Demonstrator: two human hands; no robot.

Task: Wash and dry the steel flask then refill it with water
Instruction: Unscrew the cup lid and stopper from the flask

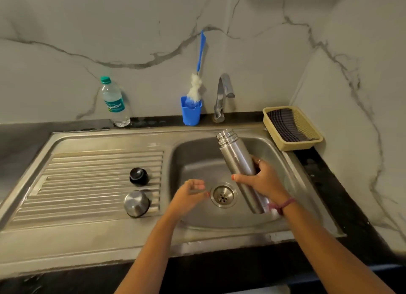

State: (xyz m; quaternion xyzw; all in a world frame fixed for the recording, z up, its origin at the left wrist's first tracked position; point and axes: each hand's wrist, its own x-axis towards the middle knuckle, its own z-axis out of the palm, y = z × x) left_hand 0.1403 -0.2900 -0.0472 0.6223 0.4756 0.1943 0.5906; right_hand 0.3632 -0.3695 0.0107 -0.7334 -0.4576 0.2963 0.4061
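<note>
Steel flask [238, 164] is being held tilted over the sink basin [197, 162].
Its open mouth is pointing up toward the tap [222, 96], gripped mid-body by the right hand [261, 179]; the left hand [189, 195] is hovering loosely curled, holding nothing.

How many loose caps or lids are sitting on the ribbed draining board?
2. A black stopper sits farther back on the draining board; a steel cap lies nearer the camera, just in front of it. None looks hidden.

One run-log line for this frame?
right hand: grips flask over sink | left hand: free | tap: dry
</note>
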